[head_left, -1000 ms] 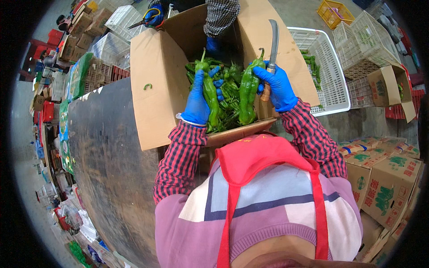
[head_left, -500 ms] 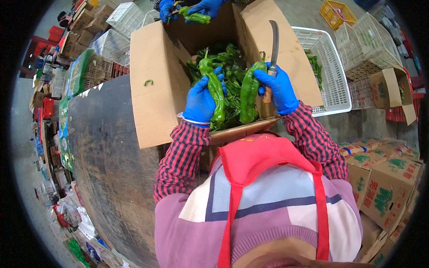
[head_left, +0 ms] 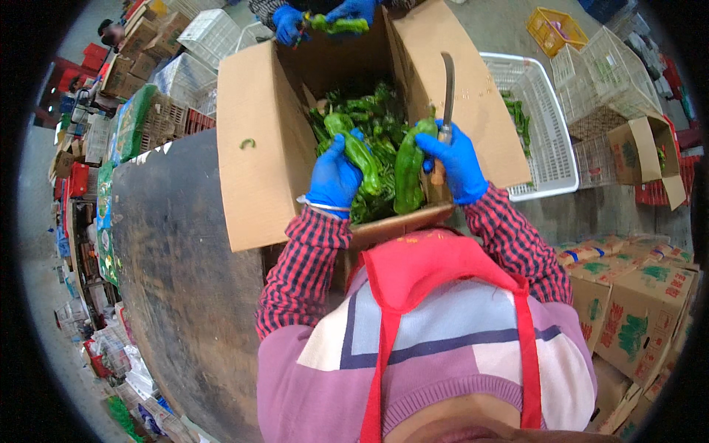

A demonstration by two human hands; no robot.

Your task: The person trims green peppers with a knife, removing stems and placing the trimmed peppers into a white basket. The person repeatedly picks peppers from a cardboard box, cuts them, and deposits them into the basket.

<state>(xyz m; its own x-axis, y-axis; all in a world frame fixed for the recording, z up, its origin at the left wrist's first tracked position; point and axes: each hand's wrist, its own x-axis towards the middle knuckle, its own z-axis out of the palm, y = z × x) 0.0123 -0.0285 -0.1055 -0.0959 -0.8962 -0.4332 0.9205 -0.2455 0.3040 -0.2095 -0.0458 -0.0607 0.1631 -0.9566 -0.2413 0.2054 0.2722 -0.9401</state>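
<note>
My left hand (head_left: 334,179), in a blue glove, is closed around a long green pepper (head_left: 361,158). In my right hand (head_left: 462,167), also gloved, are another green pepper (head_left: 408,174) and a knife (head_left: 449,90). The knife's curved blade points up and away from me, and its wooden handle lies in my palm. Both hands are over an open cardboard box (head_left: 252,184) holding many green peppers (head_left: 369,111). Across the box, another person's blue-gloved hands (head_left: 286,25) hold a green pepper (head_left: 340,26) and what looks like a small blade.
A white plastic basket (head_left: 565,181) with green peppers stands right of the box. A dark worn tabletop (head_left: 185,236) lies to the left. A curled green scrap (head_left: 247,143) rests on the box's left flap. Cartons (head_left: 642,314) are stacked at the lower right.
The pepper in my left hand has tilted, its top leaning further left. My right hand has shifted slightly down with its pepper and knife. The other person's hands have moved slightly right.
</note>
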